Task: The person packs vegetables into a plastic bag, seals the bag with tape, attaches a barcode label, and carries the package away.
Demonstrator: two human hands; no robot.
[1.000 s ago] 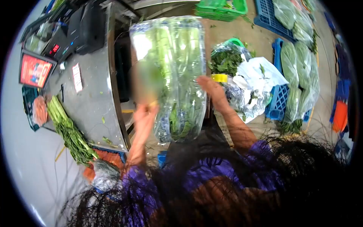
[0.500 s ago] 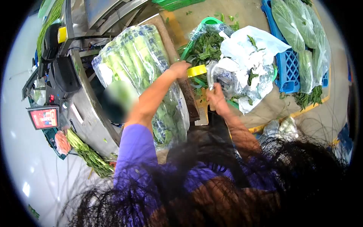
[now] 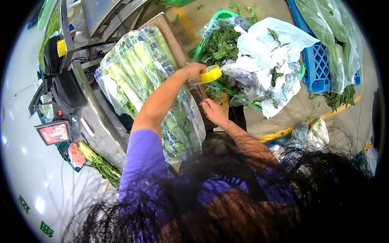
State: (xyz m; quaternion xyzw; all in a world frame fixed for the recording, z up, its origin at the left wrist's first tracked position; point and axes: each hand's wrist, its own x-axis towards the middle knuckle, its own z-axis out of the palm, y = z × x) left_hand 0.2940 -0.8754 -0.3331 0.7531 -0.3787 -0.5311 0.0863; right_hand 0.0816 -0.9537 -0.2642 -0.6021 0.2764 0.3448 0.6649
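My left hand [image 3: 193,71] is closed around a roll of yellow packing tape [image 3: 211,74], held over the right edge of the bagged vegetables. Just below it, my right hand [image 3: 213,112] pinches what looks like a strip of clear tape [image 3: 199,94] running down from the roll. Long green leafy vegetables [image 3: 142,67] lie side by side in printed clear plastic under my left forearm. They rest on a brown board [image 3: 170,34], whose right edge passes beneath both hands.
A green basket [image 3: 222,14] on the floor holds leaf scraps and crumpled plastic [image 3: 259,44]. Bagged greens [image 3: 336,65] lie over a blue crate [image 3: 317,67] at right. To the left stand a metal counter [image 3: 99,121], a small screen [image 3: 53,133] and loose greens [image 3: 101,164].
My right hand has moved left and slightly down, from beside the basket to the board's edge, drawing the clear strip with it. My left hand still holds the tape roll in nearly the same place.
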